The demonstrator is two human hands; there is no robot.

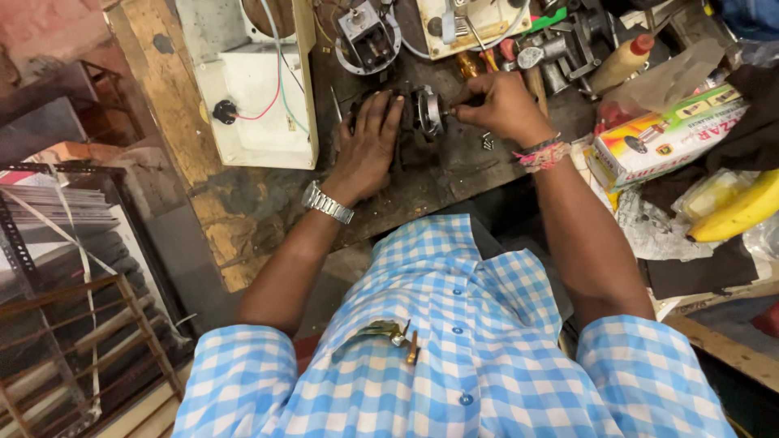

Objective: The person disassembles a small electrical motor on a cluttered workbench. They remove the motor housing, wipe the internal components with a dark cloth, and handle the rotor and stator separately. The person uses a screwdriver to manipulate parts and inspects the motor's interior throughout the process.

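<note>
The small motor (pixel 422 113) lay on its side on the dark, grimy tabletop (pixel 438 174), just right of the cream appliance housing (pixel 251 89) with its red and green wires. The left hand (pixel 369 142) was pressed flat over the motor's dark body, fingers spread, pinning it down. The right hand (pixel 495 101) had its fingertips pinched together at the motor's metal end plate, on something too small to make out. Judging by the loose screws (pixel 488 143) lying just right of the motor, the end plate seemed only partly fastened or unfastened; which way the work ran could not be told. Well right of the motor, an open printed carton (pixel 665 134) held something hidden from view, and a yellow squeeze bottle (pixel 621 63) with a red cap lay beyond it. A banana (pixel 738 212) rested farther right of the motor.
</note>
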